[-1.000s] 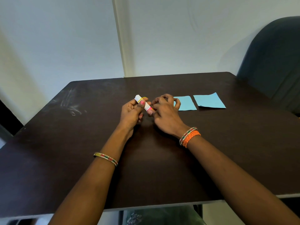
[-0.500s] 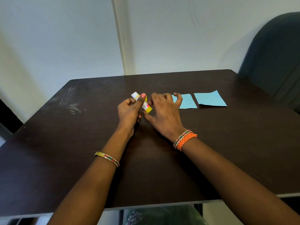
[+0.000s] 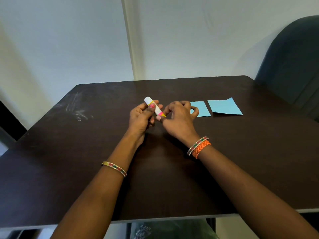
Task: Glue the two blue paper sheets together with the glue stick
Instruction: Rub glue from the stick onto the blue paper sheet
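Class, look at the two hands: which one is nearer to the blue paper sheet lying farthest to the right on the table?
Right. The right hand sits just left of the blue sheets, a gap from the far-right sheet. The left hand, holding the glue stick, is farther left still.

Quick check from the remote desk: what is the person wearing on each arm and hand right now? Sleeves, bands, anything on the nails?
Both forearms are bare, with no sleeves in view. The left wrist carries one thin gold bangle with red and green insets. The right wrist has a similar beaded bangle beside a braided orange band. The left hand shows pink polish on the thumbnail; no rings or gloves are visible on it or on the right hand.
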